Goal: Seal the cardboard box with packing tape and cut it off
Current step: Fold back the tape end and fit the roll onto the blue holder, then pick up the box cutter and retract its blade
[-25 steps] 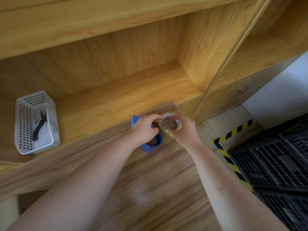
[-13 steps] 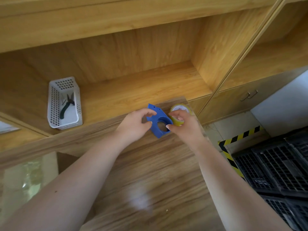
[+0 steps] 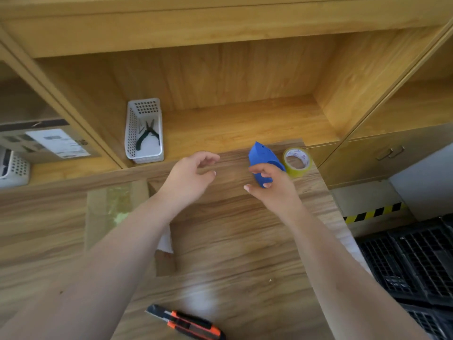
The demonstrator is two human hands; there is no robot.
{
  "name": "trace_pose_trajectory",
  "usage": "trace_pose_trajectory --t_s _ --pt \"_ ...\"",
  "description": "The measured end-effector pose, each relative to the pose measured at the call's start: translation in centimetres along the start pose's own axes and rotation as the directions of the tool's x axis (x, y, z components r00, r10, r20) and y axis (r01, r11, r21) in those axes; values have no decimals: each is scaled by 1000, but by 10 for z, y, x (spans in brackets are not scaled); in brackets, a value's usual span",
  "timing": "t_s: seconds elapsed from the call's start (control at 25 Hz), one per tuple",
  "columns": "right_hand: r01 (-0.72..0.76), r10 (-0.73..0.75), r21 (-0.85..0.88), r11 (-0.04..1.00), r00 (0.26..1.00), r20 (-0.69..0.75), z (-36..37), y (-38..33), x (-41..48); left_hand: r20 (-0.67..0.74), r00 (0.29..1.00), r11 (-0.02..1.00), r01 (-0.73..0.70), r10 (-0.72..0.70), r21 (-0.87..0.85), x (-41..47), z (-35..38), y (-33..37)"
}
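Both hands empty, fingers loosely curled: left hand, right hand. Tape roll and blue dispenser apart on table, roll unloaded. Cardboard box not clearly visible; sealing and cutting apparently not started. Utility knife near edge. White basket holding pliers.

Left hand and right hand hover, fingers loosely curled, empty.
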State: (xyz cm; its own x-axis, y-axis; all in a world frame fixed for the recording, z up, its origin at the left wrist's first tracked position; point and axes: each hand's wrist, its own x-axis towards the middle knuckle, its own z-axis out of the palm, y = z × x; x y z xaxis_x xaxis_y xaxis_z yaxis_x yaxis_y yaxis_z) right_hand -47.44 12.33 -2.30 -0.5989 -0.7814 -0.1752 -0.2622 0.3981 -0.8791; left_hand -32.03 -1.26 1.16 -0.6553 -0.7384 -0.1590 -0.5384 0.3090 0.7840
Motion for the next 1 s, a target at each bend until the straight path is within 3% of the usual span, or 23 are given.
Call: trace_pose_trajectory --t_s 0.2,0.64,1.0 --pt "37 -37 7 999 999 10 42 -16 -29 -116 992 999 47 -46 8 -40 -42 -25" --pt "44 -42 -17 999 994 97 120 -36 -93 -129 985 992 106 -113 -60 -119 -92 -88" --pt "36 -31 -55 998 996 82 162 -17 -126 -205 960 980 172 -190 -101 -169 -110 -145"
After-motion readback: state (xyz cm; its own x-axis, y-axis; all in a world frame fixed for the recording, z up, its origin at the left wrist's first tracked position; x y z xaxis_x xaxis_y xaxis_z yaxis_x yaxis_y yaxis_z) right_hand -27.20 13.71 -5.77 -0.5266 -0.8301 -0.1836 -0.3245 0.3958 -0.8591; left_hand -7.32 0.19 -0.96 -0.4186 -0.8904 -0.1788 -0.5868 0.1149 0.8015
